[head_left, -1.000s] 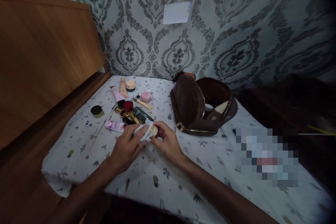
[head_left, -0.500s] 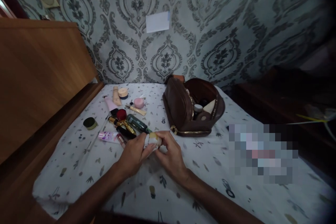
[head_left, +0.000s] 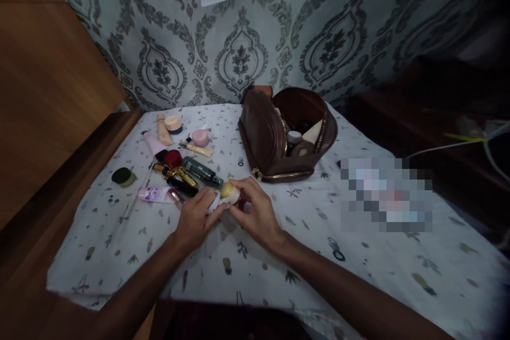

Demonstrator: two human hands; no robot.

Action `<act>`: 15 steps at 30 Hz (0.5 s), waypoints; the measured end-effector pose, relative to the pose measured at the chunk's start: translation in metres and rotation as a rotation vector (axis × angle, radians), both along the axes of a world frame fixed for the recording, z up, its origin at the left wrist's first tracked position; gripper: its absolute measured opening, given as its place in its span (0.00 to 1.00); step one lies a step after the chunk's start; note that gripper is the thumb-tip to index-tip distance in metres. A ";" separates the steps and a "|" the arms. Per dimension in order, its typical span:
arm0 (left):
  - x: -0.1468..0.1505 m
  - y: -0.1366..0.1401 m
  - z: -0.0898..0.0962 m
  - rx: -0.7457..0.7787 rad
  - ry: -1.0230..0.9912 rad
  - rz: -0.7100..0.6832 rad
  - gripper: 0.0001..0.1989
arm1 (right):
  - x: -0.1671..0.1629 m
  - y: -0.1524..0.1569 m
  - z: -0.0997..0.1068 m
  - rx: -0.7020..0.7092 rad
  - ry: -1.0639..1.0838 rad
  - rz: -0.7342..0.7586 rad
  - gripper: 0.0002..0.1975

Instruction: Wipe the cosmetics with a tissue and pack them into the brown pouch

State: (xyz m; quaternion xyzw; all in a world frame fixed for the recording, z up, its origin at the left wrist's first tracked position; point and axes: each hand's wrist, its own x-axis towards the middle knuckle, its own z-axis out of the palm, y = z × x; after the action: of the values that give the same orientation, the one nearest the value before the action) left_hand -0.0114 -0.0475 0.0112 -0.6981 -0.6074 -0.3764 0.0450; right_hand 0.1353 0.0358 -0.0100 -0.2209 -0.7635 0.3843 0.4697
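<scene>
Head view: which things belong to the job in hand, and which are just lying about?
In hand:
small yellow-and-white container, in the right hand
white cloth or tissue, in the left hand

Apparently just lying about:
brown bag
green bottle
pink jar
red jar

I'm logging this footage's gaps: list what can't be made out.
Head view: full shape of the white material, partly behind left fingers.
Head view: lower contents of the brown zippered bag, behind its wall.
Head view: lettering on the green bottle, too small.
Head view: object right of the bag, pixelated.
</scene>
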 end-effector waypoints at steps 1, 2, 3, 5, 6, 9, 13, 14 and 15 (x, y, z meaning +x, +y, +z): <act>-0.001 0.000 -0.002 0.010 0.008 0.012 0.11 | 0.001 0.000 0.000 0.017 -0.018 0.010 0.20; -0.002 0.000 -0.004 0.008 0.001 0.028 0.09 | 0.001 -0.001 0.000 0.032 -0.034 0.027 0.21; -0.003 0.000 -0.005 -0.003 -0.016 0.043 0.08 | 0.001 -0.002 0.000 0.045 -0.049 0.047 0.22; -0.003 -0.001 -0.006 -0.050 -0.065 0.060 0.10 | 0.001 -0.002 0.000 0.066 -0.077 0.090 0.23; -0.002 -0.001 -0.005 -0.085 -0.096 0.061 0.11 | 0.001 -0.002 -0.001 0.079 -0.090 0.104 0.23; 0.001 -0.002 0.002 -0.236 -0.220 0.039 0.12 | 0.002 0.001 -0.002 0.159 -0.127 0.124 0.23; 0.001 -0.001 0.011 -0.376 -0.400 0.025 0.12 | 0.006 0.004 -0.003 0.313 -0.188 0.151 0.28; 0.000 0.000 0.012 -0.389 -0.450 0.024 0.12 | 0.007 0.004 -0.003 0.351 -0.206 0.161 0.29; -0.001 0.000 0.012 -0.397 -0.506 0.020 0.13 | 0.008 0.003 -0.003 0.387 -0.222 0.175 0.30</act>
State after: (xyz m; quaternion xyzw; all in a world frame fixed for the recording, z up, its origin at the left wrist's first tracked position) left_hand -0.0128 -0.0471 0.0237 -0.5714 -0.6678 -0.4119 -0.2409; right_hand 0.1430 0.0389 -0.0131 -0.1007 -0.8862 0.2433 0.3813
